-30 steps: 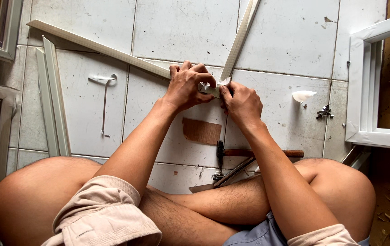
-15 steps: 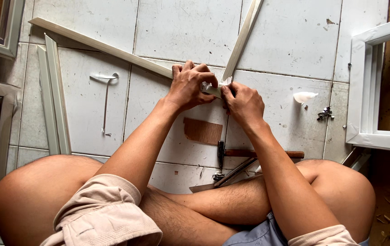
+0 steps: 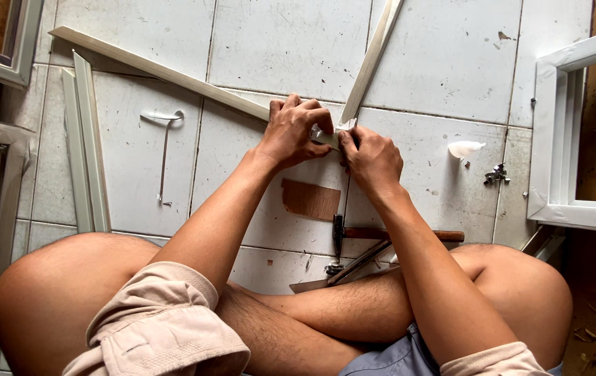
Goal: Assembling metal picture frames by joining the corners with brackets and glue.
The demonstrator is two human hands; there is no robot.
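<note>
No shift since a second ago: left hand (image 3: pixel 296 132) and right hand (image 3: pixel 373 159) both stay clenched on the corner joint (image 3: pixel 331 134). Long strip (image 3: pixel 165 72) and angled strip (image 3: pixel 371 59) haven't moved, so the joint looks unseated. Hammer (image 3: pixel 381 234) untouched on the floor.

Soft, even daylight; the pale floor tiles (image 3: pixel 277 42) are bright without glare, shadows are faint, and focus is sharp throughout.
</note>
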